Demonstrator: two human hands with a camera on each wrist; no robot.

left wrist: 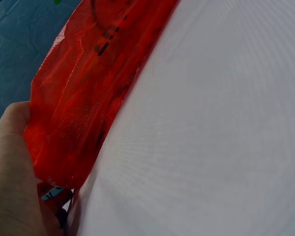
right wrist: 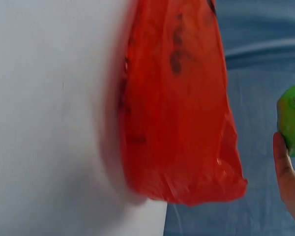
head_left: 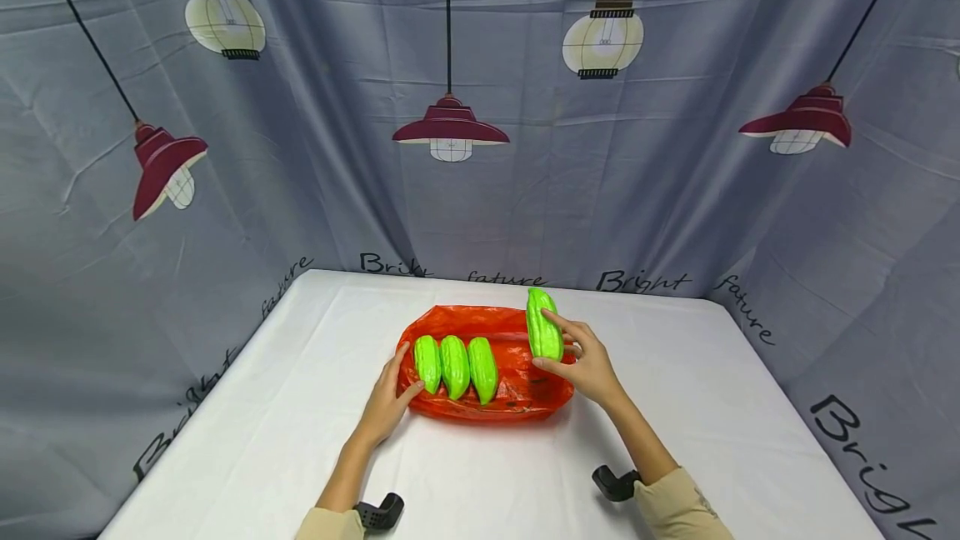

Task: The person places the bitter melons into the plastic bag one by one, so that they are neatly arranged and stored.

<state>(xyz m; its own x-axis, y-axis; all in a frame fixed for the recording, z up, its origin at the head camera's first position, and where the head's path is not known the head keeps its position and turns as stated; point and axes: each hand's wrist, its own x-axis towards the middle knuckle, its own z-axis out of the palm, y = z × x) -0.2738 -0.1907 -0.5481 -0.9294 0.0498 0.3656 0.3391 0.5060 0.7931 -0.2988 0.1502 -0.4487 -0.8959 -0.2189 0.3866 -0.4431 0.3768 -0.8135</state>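
A red plastic bag [head_left: 517, 407] lies spread with its top open on the white table. Three bright green, long, ridged vegetables [head_left: 455, 367] lie side by side in its left half. At the bag's left end my left hand [head_left: 386, 407] grips the edge; the left wrist view has its thumb [left wrist: 17, 118] against the red plastic. My right hand [head_left: 588, 361] holds a fourth green ridged vegetable [head_left: 543, 325] upright over the bag's right end, thumb at its lower end and fingers along its side. In the right wrist view this vegetable [right wrist: 292, 120] shows only partly, at the right edge.
The white-covered table [head_left: 262, 440] extends around the bag. Behind and at both sides hangs a grey-blue curtain [head_left: 495, 207] printed with lamps and lettering. Each wrist wears a black camera mount, such as the left one [head_left: 381, 512].
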